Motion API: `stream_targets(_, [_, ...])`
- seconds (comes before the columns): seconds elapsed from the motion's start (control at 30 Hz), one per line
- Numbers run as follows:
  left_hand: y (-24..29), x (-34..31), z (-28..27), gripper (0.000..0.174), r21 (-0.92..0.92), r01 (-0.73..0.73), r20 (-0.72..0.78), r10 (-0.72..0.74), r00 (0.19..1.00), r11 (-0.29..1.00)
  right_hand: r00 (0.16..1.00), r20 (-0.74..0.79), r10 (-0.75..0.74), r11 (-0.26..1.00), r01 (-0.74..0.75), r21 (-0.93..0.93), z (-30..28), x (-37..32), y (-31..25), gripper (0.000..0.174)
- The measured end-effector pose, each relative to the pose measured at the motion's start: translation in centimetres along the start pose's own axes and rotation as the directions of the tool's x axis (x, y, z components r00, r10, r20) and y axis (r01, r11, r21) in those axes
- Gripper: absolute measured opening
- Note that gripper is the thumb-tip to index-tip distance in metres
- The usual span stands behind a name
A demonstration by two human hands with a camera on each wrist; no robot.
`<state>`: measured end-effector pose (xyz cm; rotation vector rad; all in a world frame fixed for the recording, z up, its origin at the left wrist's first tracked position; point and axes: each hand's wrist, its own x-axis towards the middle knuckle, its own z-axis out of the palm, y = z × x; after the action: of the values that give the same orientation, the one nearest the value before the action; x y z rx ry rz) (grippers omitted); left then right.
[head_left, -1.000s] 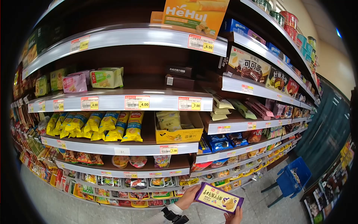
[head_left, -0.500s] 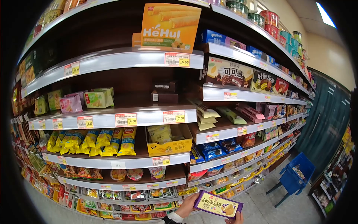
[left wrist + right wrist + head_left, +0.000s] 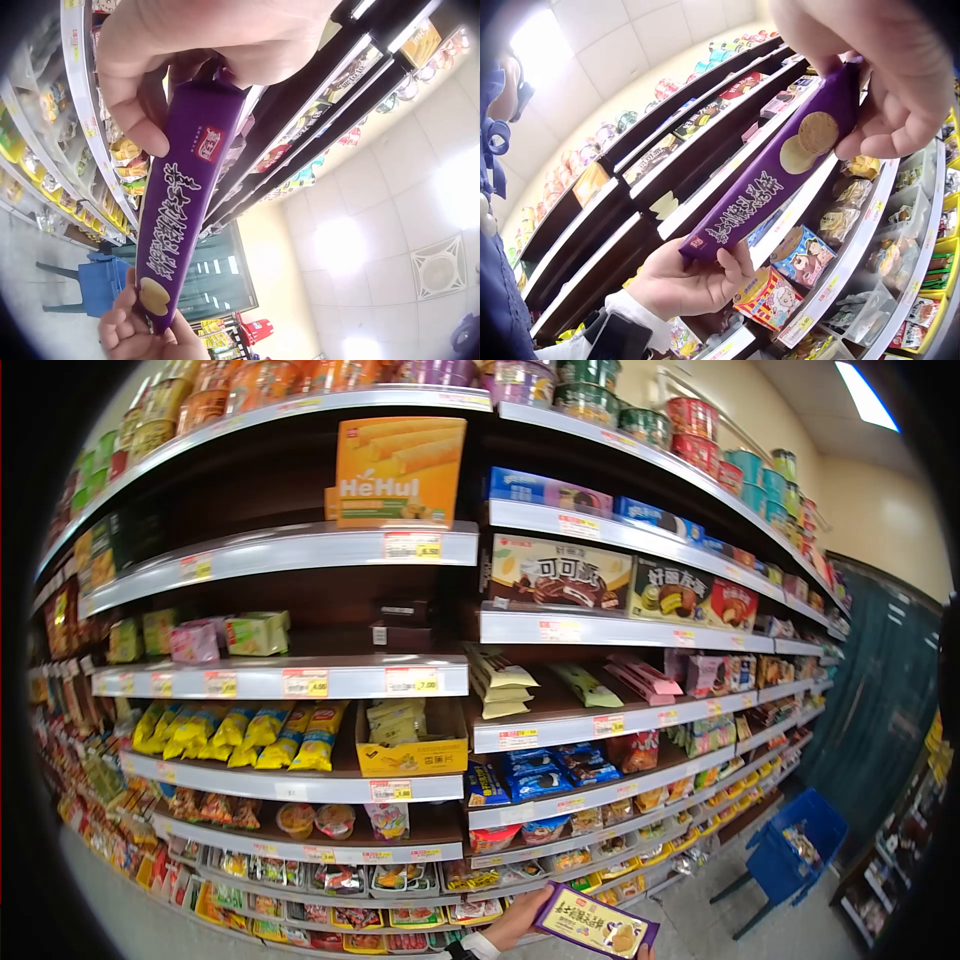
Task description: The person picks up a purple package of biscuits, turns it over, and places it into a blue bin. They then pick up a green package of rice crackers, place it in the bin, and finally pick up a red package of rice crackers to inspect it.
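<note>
Low in the head view is a purple biscuit pack [image 3: 598,927] with a cream front, Chinese lettering and pictured biscuits. My left hand [image 3: 516,922] grips its left end. My right hand [image 3: 646,952] holds the opposite end, mostly cut off by the frame edge. In the left wrist view, the pack's narrow purple side [image 3: 184,195] faces the camera, with left fingers curled over the near end and the right hand [image 3: 154,334] pinching the far end. The right wrist view shows the pack tilted between my right hand [image 3: 892,90] and left hand [image 3: 694,281].
Shop shelves with price tags stand ahead. They carry an orange HeHul box [image 3: 400,475], yellow snack packs [image 3: 270,735], a yellow carton [image 3: 410,755] and blue packs [image 3: 535,775]. A blue bin on legs [image 3: 790,850] stands on the floor to the right.
The head view has swung up and to the right, so the shelves sit lower and further left. The pack stays in both hands, now lower in the frame, with less of the right hand showing.
</note>
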<state>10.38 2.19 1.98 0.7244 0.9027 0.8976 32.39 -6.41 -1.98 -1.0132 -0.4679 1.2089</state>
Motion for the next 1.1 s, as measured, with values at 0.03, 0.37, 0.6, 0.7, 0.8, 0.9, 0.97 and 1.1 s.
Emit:
stream_targets(0.03, [-0.3, 0.7, 0.5, 0.053, -0.016, -0.02, -0.019, 0.02, 1.0, 1.0, 1.0, 0.029, 0.007, 1.0, -0.007, -0.013, -0.7, 0.5, -0.2, 0.041])
stream_targets(0.37, [-0.5, 0.3, 4.2, 0.051, -0.055, -0.021, -0.091, 0.016, 0.996, 0.998, 0.994, 0.103, 0.04, 0.998, -0.035, -0.047, -2.9, 3.3, -2.4, 0.042])
stream_targets(0.6, [0.1, -1.5, 4.2, 0.046, -0.068, -0.089, -0.144, 0.078, 0.986, 0.994, 0.982, 0.17, 0.086, 0.996, -0.08, -0.046, -2.1, 4.5, -2.2, 0.043])
stream_targets(0.7, [0.1, -1.9, 3.7, 0.046, -0.076, -0.104, -0.135, 0.093, 0.986, 0.992, 0.976, 0.203, 0.084, 0.996, -0.074, -0.058, -2.0, 4.7, -1.8, 0.043])
stream_targets(0.8, [0.4, -2.6, 3.3, 0.046, -0.096, -0.098, -0.133, 0.085, 0.987, 0.991, 0.976, 0.203, 0.084, 0.995, -0.074, -0.06, -1.7, 4.3, -1.4, 0.043])
stream_targets(0.9, [0.5, -3.0, 2.5, 0.046, -0.109, -0.076, -0.127, 0.061, 0.99, 0.991, 0.978, 0.193, 0.083, 0.996, -0.074, -0.057, -1.3, 3.4, -0.9, 0.043])
stream_targets(0.97, [0.4, -3.2, 1.8, 0.047, -0.117, -0.061, -0.12, 0.047, 0.992, 0.991, 0.977, 0.194, 0.084, 0.995, -0.074, -0.061, -0.6, 2.5, -0.6, 0.043])
stream_targets(1.1, [-0.4, -3.1, -0.6, 0.045, -0.111, -0.065, -0.082, 0.056, 0.995, 0.992, 0.981, 0.184, 0.061, 0.997, -0.052, -0.052, 0.9, 0.8, 0.1, 0.042])
